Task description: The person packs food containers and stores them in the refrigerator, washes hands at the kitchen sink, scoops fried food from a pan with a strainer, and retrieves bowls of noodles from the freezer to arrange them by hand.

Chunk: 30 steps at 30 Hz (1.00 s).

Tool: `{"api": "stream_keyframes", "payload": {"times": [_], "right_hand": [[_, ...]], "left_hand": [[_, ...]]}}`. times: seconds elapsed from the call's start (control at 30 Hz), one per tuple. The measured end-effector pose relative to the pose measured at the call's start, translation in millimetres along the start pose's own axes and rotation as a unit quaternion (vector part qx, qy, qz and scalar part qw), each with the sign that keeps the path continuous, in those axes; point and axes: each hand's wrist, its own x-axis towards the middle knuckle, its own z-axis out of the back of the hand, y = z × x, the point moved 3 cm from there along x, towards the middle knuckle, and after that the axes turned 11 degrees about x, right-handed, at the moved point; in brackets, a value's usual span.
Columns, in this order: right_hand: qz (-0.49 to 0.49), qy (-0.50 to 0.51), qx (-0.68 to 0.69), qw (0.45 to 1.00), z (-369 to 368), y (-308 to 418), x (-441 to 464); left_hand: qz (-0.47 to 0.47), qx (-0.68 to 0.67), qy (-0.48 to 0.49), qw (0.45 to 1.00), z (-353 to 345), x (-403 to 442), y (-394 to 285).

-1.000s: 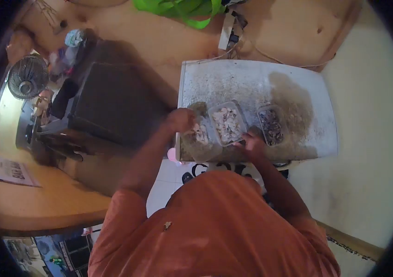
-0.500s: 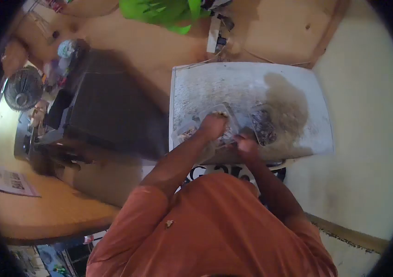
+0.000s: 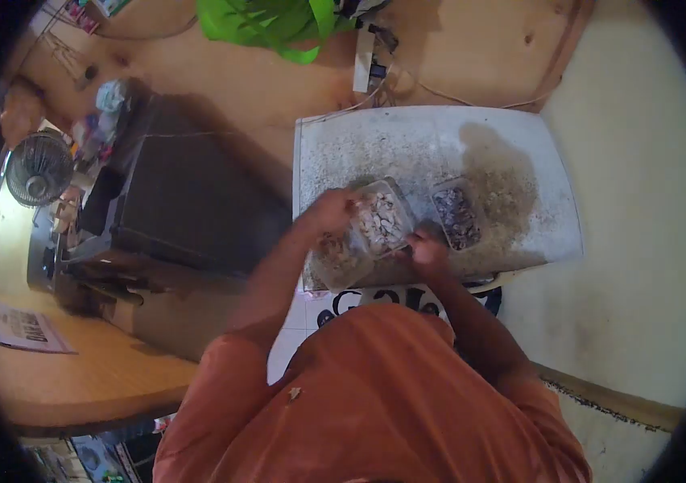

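Right hand (image 3: 429,253), mid-frame, appears to grip the lower right corner of the middle tub (image 3: 390,184). Left hand (image 3: 333,211), its hold impossible to tell, has moved from over that tub to its left rim, baring pale pieces (image 3: 383,223); handling apparently shifts toward the left tub (image 3: 338,282). Dark pieces (image 3: 456,216) sit farther right on the counter (image 3: 415,133).

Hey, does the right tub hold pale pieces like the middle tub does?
No, the right tub holds dark pieces, while the middle tub holds pale ones.
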Motion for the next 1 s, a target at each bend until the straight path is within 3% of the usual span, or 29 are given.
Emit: {"api": "stream_keyframes", "payload": {"times": [0.13, 0.23, 0.27, 0.33, 0.43, 0.53, 0.6, 0.7, 0.73, 0.8, 0.9, 1.0], "right_hand": [[0.014, 0.015, -0.003, 1.000, -2.0, -0.8, -1.1], [0.017, -0.012, 0.001, 1.000, -2.9, 2.5, 2.6], [0.015, -0.003, -0.011, 1.000, -0.5, 3.8, 1.4], [0.015, 0.007, -0.026, 1.000, 8.1, 10.1, 0.0], [-0.002, 0.035, 0.006, 0.999, 9.1, 12.7, 0.7], [0.008, 0.023, -0.004, 1.000, 6.1, 9.2, 1.5], [0.057, -0.051, -0.005, 0.997, 3.9, 6.2, 0.5], [0.121, -0.093, -0.029, 0.988, -9.1, -10.1, 4.0], [0.118, -0.096, -0.031, 0.988, -4.9, -11.3, 4.5], [0.020, 0.037, -0.013, 0.999, -6.9, -13.4, 7.7], [-0.004, 0.000, 0.003, 1.000, -3.9, -3.5, 0.2], [-0.016, 0.014, -0.010, 1.000, -7.0, -8.1, 2.4]], "left_hand": [[0.048, 0.063, 0.115, 0.990, 13.4, -37.0, 38.6], [0.035, 0.115, 0.112, 0.986, 13.9, -53.6, 42.8], [0.037, 0.113, 0.111, 0.987, 5.6, -55.7, 48.6], [0.002, 0.171, -0.005, 0.985, -3.8, -56.0, 50.9], [0.073, 0.092, 0.014, 0.993, 3.1, -44.0, 19.0], [0.083, 0.006, 0.053, 0.995, -11.9, -17.9, -16.8], [-0.066, 0.117, -0.005, 0.991, -29.7, 4.7, -36.5], [-0.038, 0.221, -0.028, 0.974, -77.4, 32.1, -29.4], [-0.042, 0.221, -0.028, 0.974, -75.9, 34.3, -33.8], [-0.024, 0.211, 0.034, 0.977, -74.5, 37.1, -36.2], [-0.002, 0.200, 0.085, 0.976, -84.0, 40.7, -30.7], [-0.014, 0.164, 0.058, 0.985, -98.7, 48.9, -19.1]]}}
